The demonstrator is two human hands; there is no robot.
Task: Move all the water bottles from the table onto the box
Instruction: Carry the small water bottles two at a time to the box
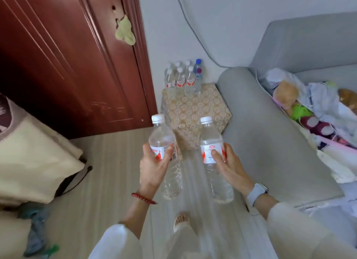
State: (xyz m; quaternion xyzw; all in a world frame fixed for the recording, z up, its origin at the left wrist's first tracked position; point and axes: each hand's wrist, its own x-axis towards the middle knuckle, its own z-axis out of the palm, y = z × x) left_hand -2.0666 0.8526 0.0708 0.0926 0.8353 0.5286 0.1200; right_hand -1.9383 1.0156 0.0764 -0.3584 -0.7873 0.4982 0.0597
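Two bottles carried upright above the floor, short of the box [195, 111]: left bottle [163, 142] wrapped at the label by left hand [154, 166], right bottle [212, 148] clasped at the label by right hand [229, 166], fingers curled fully round. Grouped bottles [181, 79] standing at box's far edge, beside sofa arm [260, 135]. Judged full, moderately heavy, thin-walled, smooth; label band likely the firmest, least slippery hold. Near part of box top bare.
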